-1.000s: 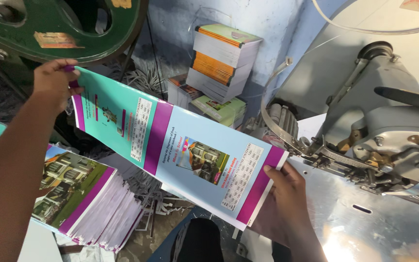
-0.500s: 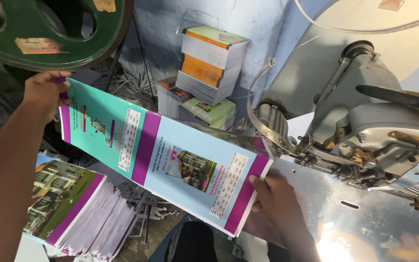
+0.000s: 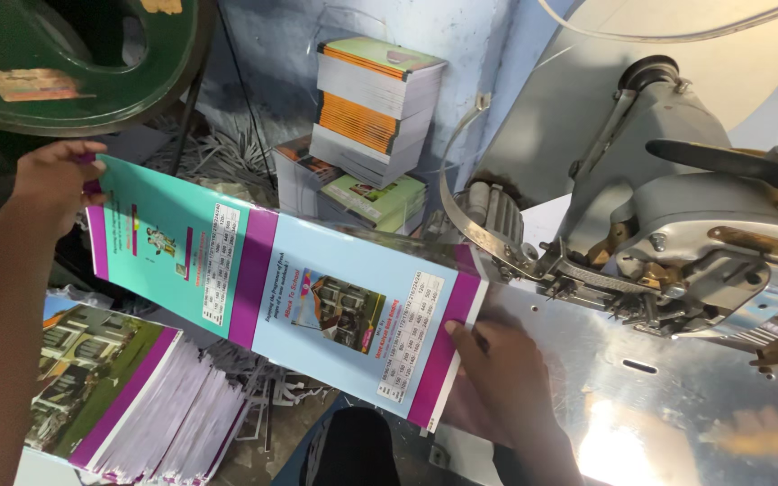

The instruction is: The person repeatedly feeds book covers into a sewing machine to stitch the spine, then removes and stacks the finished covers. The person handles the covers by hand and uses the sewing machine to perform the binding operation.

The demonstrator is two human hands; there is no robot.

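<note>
Left hand (image 3: 51, 180) has its fingers (image 3: 83, 151) curled over the far top corner of the sheet (image 3: 281, 288), pinching it closed between thumb and fingers, so that end is held up in the air. Right hand (image 3: 506, 373) is down at the other end, fingers (image 3: 470, 331) spread fairly flat and pressing on the sheet's purple edge where it meets the metal tabletop (image 3: 659, 414); it's more of a flat press than a pinch, and can't tell if the thumb is tucked under. The sheet itself is a long printed cover, teal on the left half and light blue on the right, with purple bands and a small building photo, stretched diagonally between the two hands, its right end just beside the grey stitching machine (image 3: 677, 225). Under the left arm there's a stack (image 3: 128, 396) of similar printed sheets with a green building picture on top, edges fanned out a bit. Behind the sheet, against the blue wall, a pile of books (image 3: 375, 112) with orange and green covers sits on some lower books. A big green wheel (image 3: 65, 54) fills the top left corner.
</note>
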